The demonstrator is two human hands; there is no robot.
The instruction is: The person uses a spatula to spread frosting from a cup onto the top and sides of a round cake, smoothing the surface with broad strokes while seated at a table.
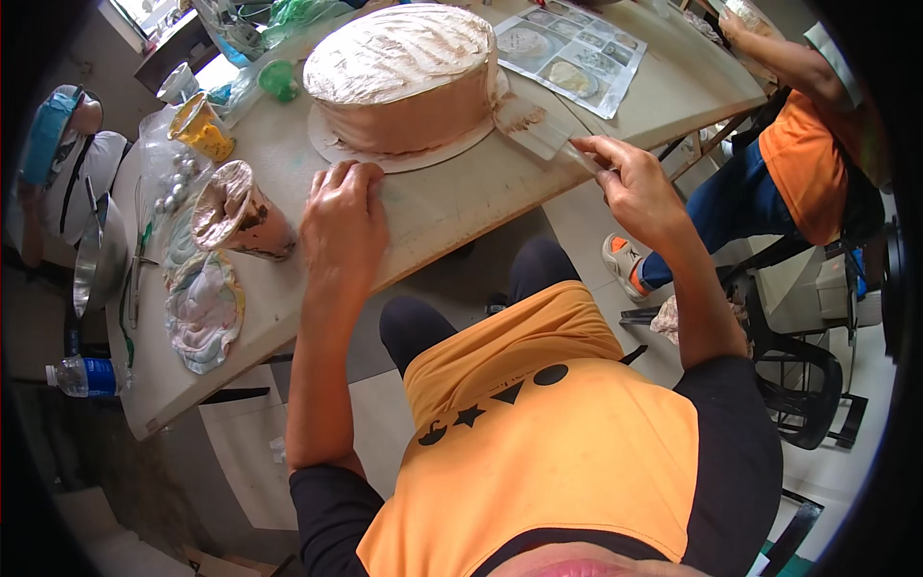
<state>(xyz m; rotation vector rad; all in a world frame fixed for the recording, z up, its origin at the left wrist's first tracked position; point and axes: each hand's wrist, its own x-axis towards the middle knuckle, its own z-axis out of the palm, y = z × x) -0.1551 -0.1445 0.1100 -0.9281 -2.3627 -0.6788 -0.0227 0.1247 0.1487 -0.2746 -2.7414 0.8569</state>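
A large round cake [411, 108] covered in pale brown frosting stands on a white round board [433, 160] on the table. My right hand [631, 180] pinches a clear flat plastic scraper [551, 137] smeared with frosting, its far end close to the cake's right side. My left hand [346, 216] rests with bent fingers at the board's front edge; whether anything lies under its fingers is hidden. Left of it, a clear cup of brown frosting [241, 216] leans a little on the table. A crumpled patterned cloth [205, 310] lies nearer the front.
A printed picture sheet [577, 54] lies behind the scraper. To the left are a yellow-smeared cup [202, 130], a whisk [137, 252], a metal bowl [101, 252] and a plastic bottle [86, 377]. One person [807, 159] is at the right, another [83, 166] at the left.
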